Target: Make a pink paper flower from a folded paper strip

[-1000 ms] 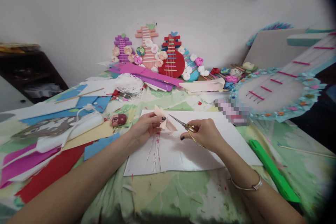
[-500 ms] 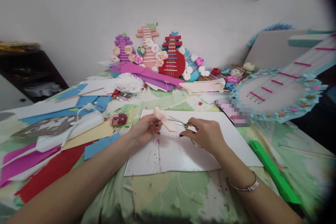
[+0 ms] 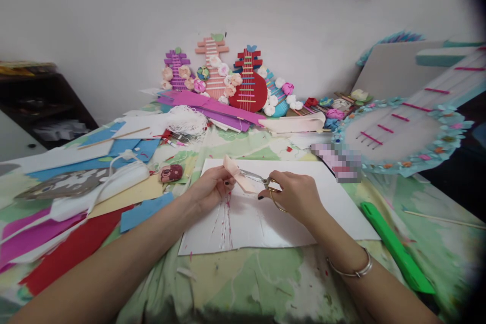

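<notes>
Peach paper (image 3: 246,184), a small folded-looking piece, is held up over the white board (image 3: 322,223) in the middle of the table (image 3: 281,283). Its long axis slopes from upper left, at the left hand (image 3: 213,188), down to the lower right, towards the right hand (image 3: 299,196). The left hand is the nearer one: its thumb and fingers pinch the paper's upper left end, leaving the lower right end free. The right hand, apart from the paper, grips the gold-coloured handles of a pair of scissors (image 3: 265,181). The blades point left and slightly up, running roughly along the paper's slope, with their tips near the pinching fingers. This closeness of tips and fingers seems the relation to mind. Blades and paper overlap from this view; whether the paper sits between the blades, I cannot tell.
</notes>
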`<action>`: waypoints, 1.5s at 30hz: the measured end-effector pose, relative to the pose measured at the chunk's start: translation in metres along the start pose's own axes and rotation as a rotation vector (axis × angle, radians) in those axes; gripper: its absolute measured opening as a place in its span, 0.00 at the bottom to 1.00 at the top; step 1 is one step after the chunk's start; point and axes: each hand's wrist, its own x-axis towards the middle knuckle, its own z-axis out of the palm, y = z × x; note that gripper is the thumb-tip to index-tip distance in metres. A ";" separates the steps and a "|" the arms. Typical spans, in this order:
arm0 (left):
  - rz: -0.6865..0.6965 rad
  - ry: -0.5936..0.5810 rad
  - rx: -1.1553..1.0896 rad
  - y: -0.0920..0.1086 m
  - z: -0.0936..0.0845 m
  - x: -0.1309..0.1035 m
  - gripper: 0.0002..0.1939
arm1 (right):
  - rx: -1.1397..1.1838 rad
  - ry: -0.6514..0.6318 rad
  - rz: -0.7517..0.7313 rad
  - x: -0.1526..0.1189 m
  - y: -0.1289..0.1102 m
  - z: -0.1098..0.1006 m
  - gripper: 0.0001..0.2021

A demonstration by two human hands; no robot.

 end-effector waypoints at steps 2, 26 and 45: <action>-0.005 0.005 -0.001 0.000 0.000 0.000 0.08 | 0.005 -0.010 0.006 0.000 0.000 0.000 0.18; 0.232 -0.126 0.375 0.002 -0.003 -0.004 0.11 | 0.371 -0.156 0.214 0.002 -0.001 -0.003 0.16; 0.426 -0.144 0.701 -0.009 0.012 -0.023 0.10 | 0.475 0.170 -0.022 -0.002 -0.015 -0.003 0.05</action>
